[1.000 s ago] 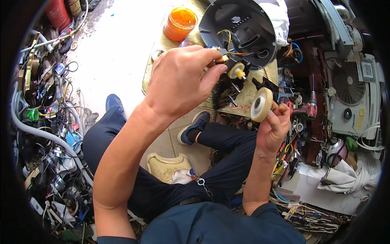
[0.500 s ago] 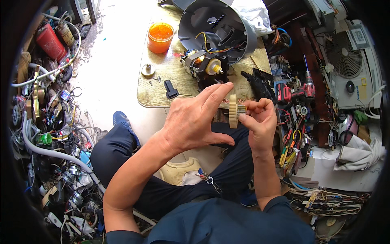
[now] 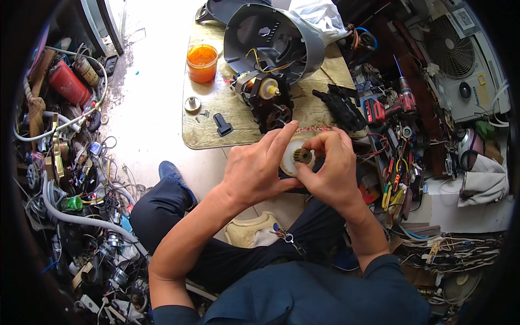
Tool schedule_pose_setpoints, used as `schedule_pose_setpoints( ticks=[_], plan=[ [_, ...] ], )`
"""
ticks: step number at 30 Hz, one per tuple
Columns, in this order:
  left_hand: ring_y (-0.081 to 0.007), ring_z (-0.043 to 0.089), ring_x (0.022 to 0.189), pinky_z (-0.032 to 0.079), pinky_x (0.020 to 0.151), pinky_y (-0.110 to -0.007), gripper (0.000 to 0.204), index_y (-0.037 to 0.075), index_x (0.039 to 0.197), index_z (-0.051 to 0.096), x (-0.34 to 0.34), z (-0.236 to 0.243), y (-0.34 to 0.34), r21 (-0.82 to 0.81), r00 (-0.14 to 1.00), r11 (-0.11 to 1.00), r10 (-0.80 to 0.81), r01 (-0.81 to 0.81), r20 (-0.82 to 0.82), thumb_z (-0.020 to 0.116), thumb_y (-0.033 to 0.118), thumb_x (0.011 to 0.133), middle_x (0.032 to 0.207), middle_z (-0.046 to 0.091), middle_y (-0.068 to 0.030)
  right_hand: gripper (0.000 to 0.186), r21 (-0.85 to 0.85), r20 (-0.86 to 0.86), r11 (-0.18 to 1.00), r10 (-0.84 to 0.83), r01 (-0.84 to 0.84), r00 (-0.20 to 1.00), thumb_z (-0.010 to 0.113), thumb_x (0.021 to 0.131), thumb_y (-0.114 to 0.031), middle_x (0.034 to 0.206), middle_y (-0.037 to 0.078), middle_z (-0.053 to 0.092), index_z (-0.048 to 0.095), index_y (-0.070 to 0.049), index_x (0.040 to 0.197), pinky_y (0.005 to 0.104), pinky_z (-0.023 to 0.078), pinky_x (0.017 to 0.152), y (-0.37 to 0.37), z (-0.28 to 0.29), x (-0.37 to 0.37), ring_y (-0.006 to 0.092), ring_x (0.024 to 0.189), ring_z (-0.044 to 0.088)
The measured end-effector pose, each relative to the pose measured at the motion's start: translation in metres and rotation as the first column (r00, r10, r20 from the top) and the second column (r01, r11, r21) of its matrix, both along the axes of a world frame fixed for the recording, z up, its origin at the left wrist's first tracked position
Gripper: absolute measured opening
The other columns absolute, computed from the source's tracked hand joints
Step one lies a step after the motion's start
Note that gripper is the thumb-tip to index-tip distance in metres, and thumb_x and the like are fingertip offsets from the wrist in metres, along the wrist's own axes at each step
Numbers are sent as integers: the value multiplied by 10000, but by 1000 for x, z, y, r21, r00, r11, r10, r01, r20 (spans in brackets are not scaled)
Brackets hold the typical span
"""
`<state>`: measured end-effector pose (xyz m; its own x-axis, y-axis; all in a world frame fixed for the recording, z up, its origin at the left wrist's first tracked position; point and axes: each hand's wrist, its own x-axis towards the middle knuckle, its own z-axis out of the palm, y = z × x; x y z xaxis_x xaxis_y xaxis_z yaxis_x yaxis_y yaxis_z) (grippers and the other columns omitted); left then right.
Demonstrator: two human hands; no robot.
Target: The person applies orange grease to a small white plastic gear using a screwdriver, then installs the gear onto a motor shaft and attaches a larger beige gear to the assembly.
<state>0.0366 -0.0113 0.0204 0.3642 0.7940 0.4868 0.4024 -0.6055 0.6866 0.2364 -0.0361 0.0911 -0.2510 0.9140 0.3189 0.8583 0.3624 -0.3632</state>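
My left hand is cupped round the rim of a large white-and-cream plastic gear, thumb below and index finger above. My right hand pinches the small dark metal gear at its centre, the toothed face toward me. Just beyond, on the wooden board table, sits a motor assembly with wires and a cream pinion, in front of a grey housing. A black plastic part, a small black piece and a metal fitting lie on it too.
An orange tub and white bag are at the table's back. Cables and parts crowd the left floor beside a red cylinder. A red drill, tools and an appliance with a fan fill the right. My legs are folded below.
My left hand came down from the motor assembly, spread open, then closed round the large gear. My right hand moved leftward and turned the gear so its small metal part faces me.
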Motion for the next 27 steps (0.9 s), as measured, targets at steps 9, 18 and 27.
schedule_pose_setpoints(
  ticks=[9, 18, 27],
  plan=[
    [-325, 789, 858, 632, 667, -420, 1020, 86, 1611, 474, 6, -9, -2, -3, 998, 998, 55, -55, -3, 908, 324, 719, 1315, 730, -130, 406, 67, 118, 995, 68, -76, 991, 821, 757, -98, 964, 83, 692, 593, -75, 1092, 645, 435, 1116, 2, 3, -12, 342, 938, 699],
    [-357, 807, 953, 632, 771, -438, 1159, 28, 1631, 374, 6, -12, -1, -268, 973, 963, 59, 3, 223, 962, 400, 704, 1181, 788, -169, 819, -136, -83, 991, 0, -11, 997, 967, 739, -247, 1240, 157, 719, 575, -18, 1421, 551, 432, 1177, 2, 50, -3, 338, 1176, 701],
    [2, 552, 686, 480, 606, -171, 1160, -16, 1693, 187, 25, -16, -7, -555, 521, 582, 246, 595, 817, 961, 124, 840, 1449, 645, -252, 1260, -60, -631, 998, -24, -18, 776, 1082, 638, -185, 1636, 181, 473, 351, -2, 1647, 464, 368, 1279, -33, -24, 23, 327, 1497, 499]
  ],
)
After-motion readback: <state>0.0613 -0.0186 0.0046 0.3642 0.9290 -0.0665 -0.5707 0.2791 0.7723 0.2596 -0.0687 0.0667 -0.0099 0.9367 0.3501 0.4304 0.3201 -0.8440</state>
